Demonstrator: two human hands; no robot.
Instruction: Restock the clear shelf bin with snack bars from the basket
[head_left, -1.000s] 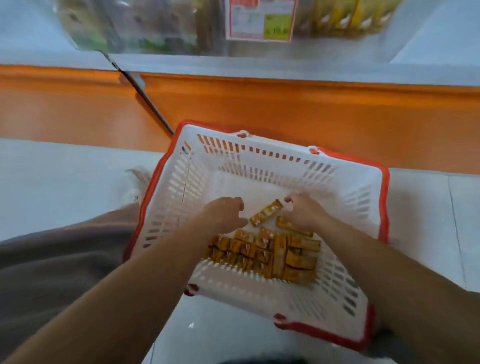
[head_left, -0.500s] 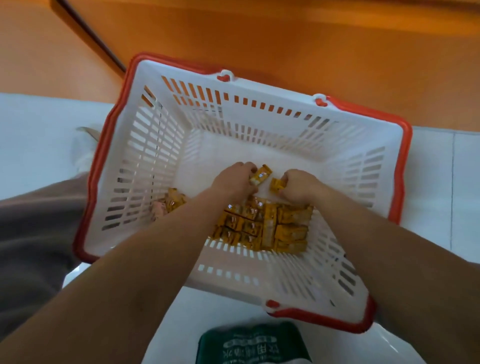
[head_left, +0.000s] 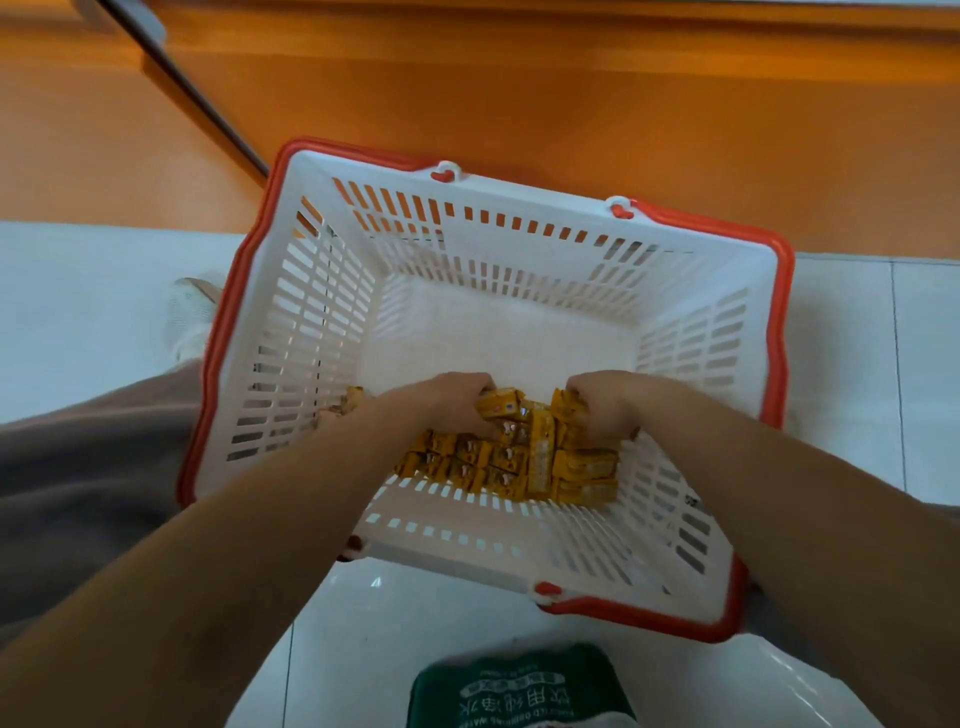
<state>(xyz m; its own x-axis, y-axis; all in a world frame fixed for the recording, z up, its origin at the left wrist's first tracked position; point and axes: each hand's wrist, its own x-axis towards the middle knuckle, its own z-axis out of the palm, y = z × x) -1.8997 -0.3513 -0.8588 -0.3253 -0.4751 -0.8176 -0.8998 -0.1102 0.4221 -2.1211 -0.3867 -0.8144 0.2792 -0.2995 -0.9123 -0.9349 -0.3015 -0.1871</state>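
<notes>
Left hand (head_left: 448, 410), right hand (head_left: 605, 408) gripping bars (head_left: 519, 460), basket (head_left: 781, 322)

Wearer's kit, as I see it.
Bare forearms (head_left: 234, 545); grey-brown trouser leg (head_left: 78, 467) near left, w/ pale shoe (head_left: 189, 312) beyond it.

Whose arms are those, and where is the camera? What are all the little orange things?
There is no robot here: those are a person's two arms. The camera sits on the person's head and looks down, so you see what they see. This is the only view. The white basket with a red rim stands on the pale tiled floor, in front of an orange panel. At its bottom lies a pile of snack bars in orange wrappers. The left hand and the right hand both reach in, each with its fingers curled round a few bars. The clear shelf bin meant for the bars does not show here. The dark green thing at the bottom edge has writing on it; I cannot tell what it is.
</notes>
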